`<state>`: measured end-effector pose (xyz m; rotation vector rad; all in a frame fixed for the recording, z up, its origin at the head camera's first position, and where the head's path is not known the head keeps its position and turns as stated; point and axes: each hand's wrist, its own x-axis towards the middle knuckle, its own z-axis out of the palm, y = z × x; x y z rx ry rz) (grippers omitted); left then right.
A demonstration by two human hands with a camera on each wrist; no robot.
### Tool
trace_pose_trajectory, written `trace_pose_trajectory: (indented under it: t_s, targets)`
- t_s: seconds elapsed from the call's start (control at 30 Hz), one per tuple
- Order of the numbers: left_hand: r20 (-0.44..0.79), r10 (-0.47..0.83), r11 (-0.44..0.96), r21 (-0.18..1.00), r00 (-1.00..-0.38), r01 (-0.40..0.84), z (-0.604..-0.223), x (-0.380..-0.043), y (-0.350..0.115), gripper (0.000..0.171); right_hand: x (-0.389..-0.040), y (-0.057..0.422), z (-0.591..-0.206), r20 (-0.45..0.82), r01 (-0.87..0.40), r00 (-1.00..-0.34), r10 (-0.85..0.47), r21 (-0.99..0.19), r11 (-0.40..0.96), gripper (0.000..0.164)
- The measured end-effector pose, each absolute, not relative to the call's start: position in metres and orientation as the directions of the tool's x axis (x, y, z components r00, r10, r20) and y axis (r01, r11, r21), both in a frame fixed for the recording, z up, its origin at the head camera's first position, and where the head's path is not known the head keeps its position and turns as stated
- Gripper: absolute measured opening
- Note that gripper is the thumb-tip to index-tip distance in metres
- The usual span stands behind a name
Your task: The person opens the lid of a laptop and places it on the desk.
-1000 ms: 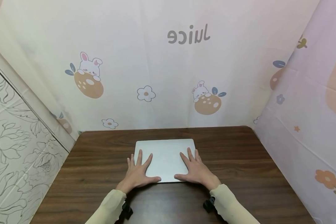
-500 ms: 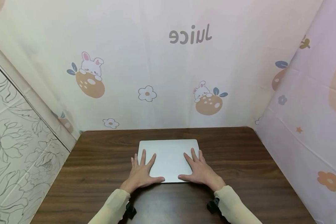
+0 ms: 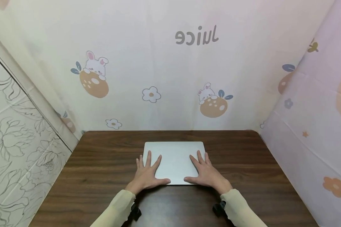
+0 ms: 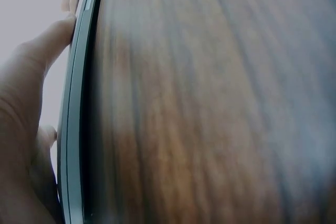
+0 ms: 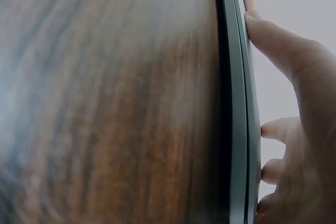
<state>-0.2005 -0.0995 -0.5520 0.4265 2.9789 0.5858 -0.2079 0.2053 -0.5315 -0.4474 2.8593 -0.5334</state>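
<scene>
A silver closed laptop (image 3: 174, 164) lies flat on the dark wood table (image 3: 102, 201), its long front edge towards me. My left hand (image 3: 146, 176) rests on its left part with fingers spread and straight, the thumb along the front edge. Mirroring it, my right hand (image 3: 207, 174) lies spread over the right part, thumb pointing inward. Between the two thumbs some bare lid shows. In the left wrist view the thumb tip touches the top of the laptop's thin front edge (image 4: 73, 124). The right wrist view shows the other thumb at the same edge (image 5: 239, 108), with fingertips on the lid.
Behind the table hangs a pale curtain (image 3: 170, 69) printed with rabbits and flowers. A similar cloth (image 3: 309, 104) borders the right side, and a panel with line-drawn flowers (image 3: 14, 151) stands on the left. Small black devices (image 3: 219, 208) sit at both wrists.
The laptop and both hands on it have shifted slightly to the right across the table. The head view has also turned a little. Both hands keep the same spread pose.
</scene>
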Motion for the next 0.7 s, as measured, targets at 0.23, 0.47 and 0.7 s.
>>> trace_pose_trajectory:
  t_s: [0.23,0.47,0.7]
  targets:
    - [-0.016,0.280,0.891,0.377,-0.960,0.253,-0.553,-0.200,-0.096,0.114,-0.208,0.209,-0.532,-0.138,-0.251,-0.936,-0.324,-0.385,0.888,0.111]
    - [0.000,0.293,0.877,0.397,-0.956,0.270,-0.555,-0.203,-0.097,0.115,-0.211,0.212,-0.531,-0.148,-0.251,-0.933,-0.328,-0.384,0.889,0.112]
    - [-0.020,0.330,0.866,0.404,-0.944,0.294,-0.551,-0.198,-0.106,0.114,-0.210,0.210,-0.533,-0.149,-0.247,-0.932,-0.330,-0.404,0.881,0.114]
